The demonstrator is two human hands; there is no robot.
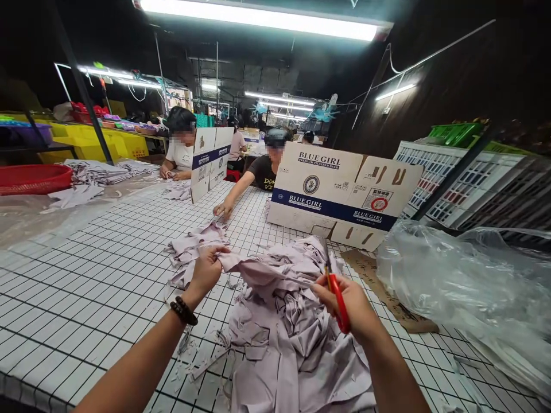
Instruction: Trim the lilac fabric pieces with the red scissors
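Observation:
A strip of pale mauve fabric (253, 269) is stretched between my two hands. My left hand (208, 269), with a dark beaded bracelet on the wrist, pinches its left end. My right hand (344, 295) is closed round red-handled scissors (338, 301), their blades pointing up and away. Its thumb and fingertips also appear to grip the strip's right end. Below lies a large heap of the same cloth (297, 355), crumpled and layered on the table. A smaller pile of cloth (189, 255) sits beyond my left hand.
Upright printed cardboard (331, 186) stands across the table (107, 275), with another panel (210, 158) further left. A co-worker's hand (224, 209) reaches toward the small pile. Clear plastic bags (456, 275) and flat brown cardboard (387, 292) lie at right. Scraps (193, 367) litter the front. A red basket (34, 179) is left.

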